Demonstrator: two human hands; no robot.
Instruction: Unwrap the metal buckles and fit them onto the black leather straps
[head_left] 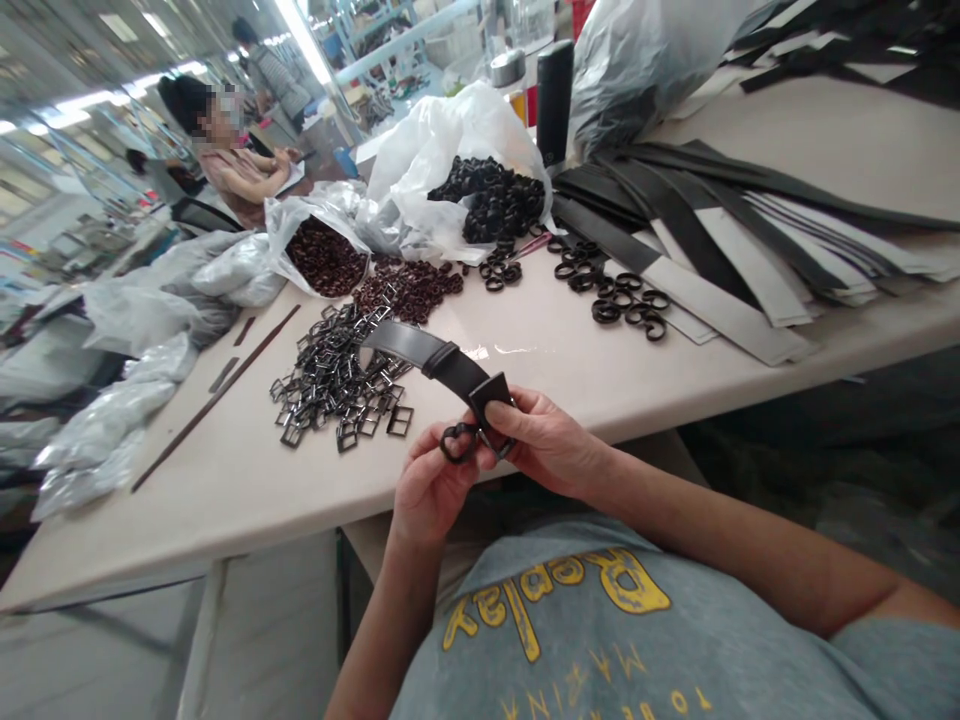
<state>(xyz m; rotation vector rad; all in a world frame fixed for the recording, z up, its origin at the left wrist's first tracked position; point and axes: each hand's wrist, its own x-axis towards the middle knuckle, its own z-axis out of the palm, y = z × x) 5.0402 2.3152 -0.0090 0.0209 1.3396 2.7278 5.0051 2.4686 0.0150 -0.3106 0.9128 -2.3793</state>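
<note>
Several silvery plastic bags (112, 420) lay slumped at the far left of the desk (247, 480), with a long thin dark strip (217, 395) stretched beside them; next came a heap of metal buckles (334, 380), spilled flat and within easy reach of the hands; behind it an open bag of brown loops (326, 258) and a loose scatter of the same (409, 290), the bags folded back, it seemed, so that pieces could be picked out freely. Near the desk's front edge the left hand (431, 485) was pinched on a small black loop (454, 443), held right against the end of a black belt strap (442, 362); the right hand (547, 445) was clamped on that strap end, thumb on top, apparently to steady it; the rest of the strap trailed away across the desk toward the buckles. Further right a white bag of black loops (491, 200) stood open, with more black loops (622, 298) strewn in front; at the far right a stack of cut belt strips (750, 270) lay fanned in rows, probably sorted as stock. Another person (240, 165) sat at a distant bench, well apart.
</note>
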